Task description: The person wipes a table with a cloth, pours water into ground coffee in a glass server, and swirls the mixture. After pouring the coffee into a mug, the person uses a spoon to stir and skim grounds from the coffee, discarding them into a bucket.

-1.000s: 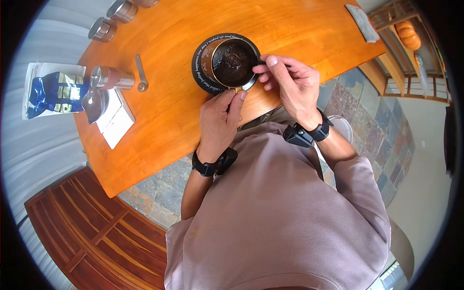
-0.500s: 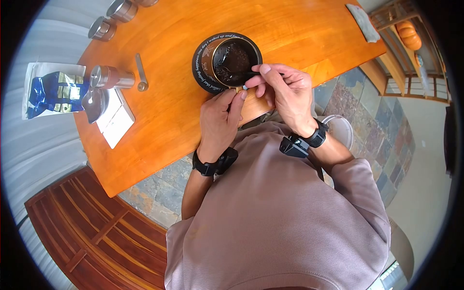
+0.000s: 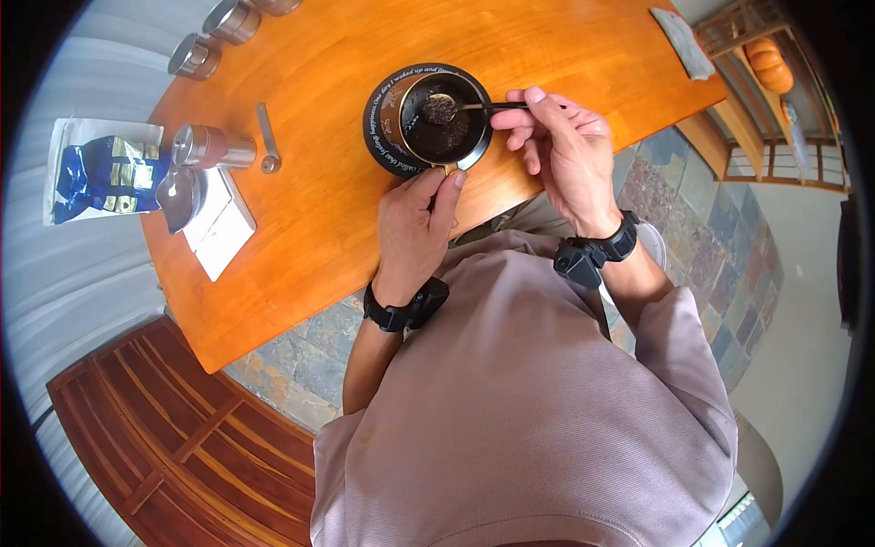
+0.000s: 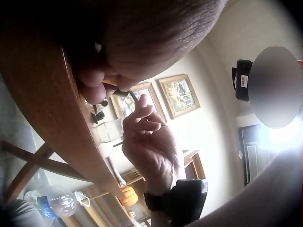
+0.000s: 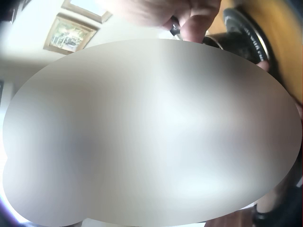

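Note:
A dark cup [image 3: 390, 118] with a gold rim stands on a round black saucer [image 3: 372, 123] with white lettering. Its inside holds dark liquid. At the near side, thumb and fingers of my left hand [image 3: 410, 228] pinch the cup's gold handle [image 3: 448, 169]. My right hand [image 3: 572, 159] pinches the black handle of a small spoon [image 3: 478, 106] between thumb and fingers, to the right of the cup. The spoon's gold bowl lies over the cup's opening with dark, wet-looking grains in it. In the right wrist view, blur hides most of the scene.
On the left stand a blue and white pouch [image 3: 109, 178], a metal grinder [image 3: 214, 146], a clear rounded container [image 3: 180, 196] and a white flat box [image 3: 223, 232]. A metal crank [image 3: 266, 137] lies beside them. Metal canisters [image 3: 194, 56] stand farther back; a grey cloth [image 3: 682, 46] lies far right.
My right hand moved nearer, then back out and to the right. The spoon's bowl, earlier down in the dark liquid, now shows raised with grains. The left hand and cup stayed put.

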Demonstrator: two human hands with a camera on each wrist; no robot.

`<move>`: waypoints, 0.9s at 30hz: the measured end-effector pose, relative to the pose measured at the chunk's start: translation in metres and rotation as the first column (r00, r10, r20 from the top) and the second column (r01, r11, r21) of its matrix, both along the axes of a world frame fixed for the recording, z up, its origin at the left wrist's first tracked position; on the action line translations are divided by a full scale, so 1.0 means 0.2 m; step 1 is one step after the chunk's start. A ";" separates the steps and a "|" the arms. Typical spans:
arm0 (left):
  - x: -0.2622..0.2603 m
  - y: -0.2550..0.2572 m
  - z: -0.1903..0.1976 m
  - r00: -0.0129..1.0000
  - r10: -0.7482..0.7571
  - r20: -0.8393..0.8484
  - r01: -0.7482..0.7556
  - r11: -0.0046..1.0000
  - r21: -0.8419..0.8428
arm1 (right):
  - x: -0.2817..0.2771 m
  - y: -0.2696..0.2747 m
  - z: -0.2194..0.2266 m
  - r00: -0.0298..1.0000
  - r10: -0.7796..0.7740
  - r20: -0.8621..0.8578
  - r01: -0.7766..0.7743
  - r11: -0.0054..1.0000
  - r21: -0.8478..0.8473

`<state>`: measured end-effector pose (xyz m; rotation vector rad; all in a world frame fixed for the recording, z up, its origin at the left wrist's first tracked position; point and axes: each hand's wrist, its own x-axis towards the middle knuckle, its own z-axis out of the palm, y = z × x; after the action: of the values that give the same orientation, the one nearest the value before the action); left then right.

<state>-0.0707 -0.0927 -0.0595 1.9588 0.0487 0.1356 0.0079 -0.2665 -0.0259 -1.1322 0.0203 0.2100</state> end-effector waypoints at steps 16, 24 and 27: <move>0.00 0.00 0.00 1.000 -0.001 0.010 0.001 1.000 0.014 | -0.02 -0.06 0.06 0.986 0.102 0.130 -0.049 0.932 -0.358; 0.00 0.00 0.00 1.000 -0.008 0.027 0.007 1.000 0.024 | -0.06 0.00 -0.01 0.987 0.129 0.100 -0.099 0.960 -0.262; 0.00 0.00 0.00 1.000 -0.012 0.024 0.011 1.000 0.026 | -0.07 0.04 -0.02 0.989 0.131 0.063 -0.120 0.980 -0.160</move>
<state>-0.0701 -0.0927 -0.0604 1.9827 0.0197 0.1531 -0.0054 -0.2589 -0.0299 -1.2981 -0.1019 0.2831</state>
